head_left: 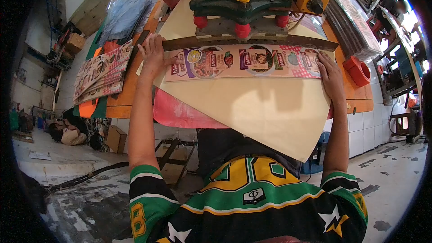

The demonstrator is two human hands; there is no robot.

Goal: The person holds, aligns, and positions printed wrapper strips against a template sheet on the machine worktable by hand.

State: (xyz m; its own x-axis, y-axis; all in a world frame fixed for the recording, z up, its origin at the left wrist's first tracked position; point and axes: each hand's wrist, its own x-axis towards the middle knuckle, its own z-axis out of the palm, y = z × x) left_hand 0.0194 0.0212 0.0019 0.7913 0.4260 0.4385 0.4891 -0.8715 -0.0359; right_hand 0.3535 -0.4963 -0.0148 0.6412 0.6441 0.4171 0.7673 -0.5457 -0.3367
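While my left grip (pixel 154 57) lies spread on one end of the printed strip (pixel 236 63) and my right grip (pixel 331 74) rests, fingers outstretched, on the other, the strip stretches between them atop the cream sheet (pixel 252 96). I judge it light, flexible and slightly slippery, best held flat by both short ends.

On the near side, we can pass low over the cream sheet (pixel 265 103). On the far side, the metal bar (pixel 315 42) and green press (pixel 243 6) block us; right of our right hand (pixel 331 73), a red object (pixel 357 79) obstructs.
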